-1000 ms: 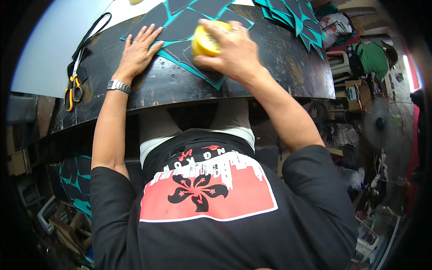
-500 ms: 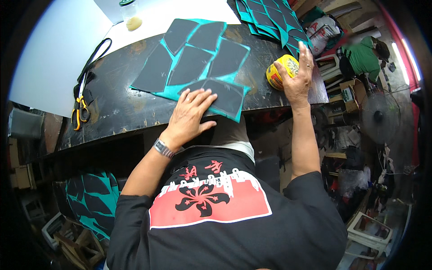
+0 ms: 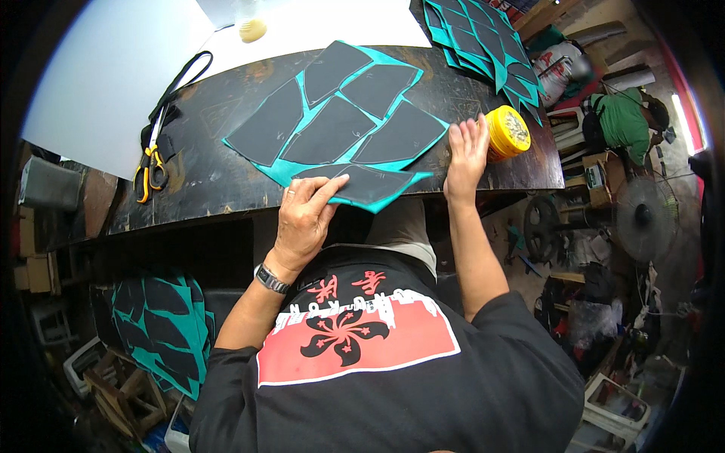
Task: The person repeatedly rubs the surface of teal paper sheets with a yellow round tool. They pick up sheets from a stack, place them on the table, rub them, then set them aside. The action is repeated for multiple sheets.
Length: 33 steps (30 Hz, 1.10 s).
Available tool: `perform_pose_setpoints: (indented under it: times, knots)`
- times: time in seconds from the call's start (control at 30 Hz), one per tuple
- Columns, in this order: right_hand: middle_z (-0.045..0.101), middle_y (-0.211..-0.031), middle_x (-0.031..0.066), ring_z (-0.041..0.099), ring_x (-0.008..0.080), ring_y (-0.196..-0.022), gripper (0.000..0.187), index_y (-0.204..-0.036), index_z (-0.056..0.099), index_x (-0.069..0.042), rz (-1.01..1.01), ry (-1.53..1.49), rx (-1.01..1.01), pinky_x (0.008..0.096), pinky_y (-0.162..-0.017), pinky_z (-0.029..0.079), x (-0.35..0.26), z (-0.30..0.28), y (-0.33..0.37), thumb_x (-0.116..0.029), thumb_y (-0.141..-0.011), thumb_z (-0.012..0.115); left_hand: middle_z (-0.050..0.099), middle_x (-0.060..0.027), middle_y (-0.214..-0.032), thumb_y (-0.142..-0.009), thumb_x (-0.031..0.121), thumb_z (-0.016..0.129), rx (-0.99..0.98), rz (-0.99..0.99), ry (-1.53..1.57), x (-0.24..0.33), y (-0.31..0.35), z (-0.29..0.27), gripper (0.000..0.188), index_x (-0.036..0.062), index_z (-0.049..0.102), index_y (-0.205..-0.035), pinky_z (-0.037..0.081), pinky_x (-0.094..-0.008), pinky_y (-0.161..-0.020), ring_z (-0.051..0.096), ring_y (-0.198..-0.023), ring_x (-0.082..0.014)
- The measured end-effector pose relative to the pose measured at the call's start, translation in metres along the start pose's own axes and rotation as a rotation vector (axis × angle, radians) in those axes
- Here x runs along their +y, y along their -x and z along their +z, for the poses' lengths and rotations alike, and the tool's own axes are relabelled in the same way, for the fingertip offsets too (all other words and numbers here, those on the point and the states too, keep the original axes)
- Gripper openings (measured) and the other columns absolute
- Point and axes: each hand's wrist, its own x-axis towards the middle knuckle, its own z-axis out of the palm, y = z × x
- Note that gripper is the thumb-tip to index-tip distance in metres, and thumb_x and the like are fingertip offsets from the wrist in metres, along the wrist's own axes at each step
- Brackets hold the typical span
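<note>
A teal sheet (image 3: 330, 130) with several black, pen-outlined panels lies on the dark table in front of me. Its near edge reaches past the table's front edge. My left hand (image 3: 303, 214) pinches that near edge, thumb below and fingers on top. To the right of the sheet, my right hand (image 3: 467, 161) is held upright with fingers stretched out, holding nothing. Close beside its fingers stands a round yellow tub (image 3: 510, 133) with a mottled top. I cannot tell whether the hand touches the tub.
Scissors with orange-black handles (image 3: 151, 170) and a black strap (image 3: 185, 79) lie at left. More teal-black sheets are piled at the far right (image 3: 479, 38) and hang low at left (image 3: 158, 321). A person in green (image 3: 623, 124) bends near a fan (image 3: 643, 215).
My right hand has moved from the tub's right side to its left. My left hand, earlier flat on the sheet, now pinches its near edge. The sheet sits turned slightly.
</note>
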Motion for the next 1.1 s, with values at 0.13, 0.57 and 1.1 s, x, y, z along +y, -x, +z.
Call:
perform_pose_setpoints:
  times: [0.13,0.57,1.1]
  knots:
    - [0.048,-0.144,0.0197,0.053,0.0265,-0.13,0.095,-0.16,0.02,-0.006,0.306,-0.048,-0.326,0.0403,-0.111,0.043,-0.036,-0.012,0.069,0.0,-0.083,0.077,0.065,-0.0126,-0.105,-0.091,0.0,0.064,0.049,-0.085,0.218,0.011,-0.026,0.013,0.034,0.0062,0.068,-0.125,0.05,-0.0399,-0.086,0.061,-0.095,-0.0317]
    - [0.068,-0.111,0.0101,0.071,0.0241,-0.096,0.033,-0.123,0.057,0.001,0.367,-0.215,-0.172,0.0396,-0.077,0.063,-0.068,-0.002,-0.019,0.004,-0.091,0.06,0.07,-0.016,-0.111,-0.091,0.008,0.071,-0.13,0.035,0.148,0.015,-0.049,-0.003,0.026,0.0041,0.071,-0.117,0.055,-0.0397,-0.087,0.069,-0.1,-0.0332]
    - [0.052,-0.132,0.0264,0.064,0.0464,-0.109,0.064,-0.143,0.04,-0.002,0.516,0.072,0.323,0.0608,-0.07,0.065,-0.009,-0.089,-0.397,0.008,-0.086,0.069,0.069,-0.0107,-0.103,-0.084,0.002,0.074,0.132,-0.082,-0.263,-0.038,-0.012,-0.012,0.016,0.0044,0.072,-0.099,0.051,-0.0407,-0.089,0.065,-0.098,-0.0308]
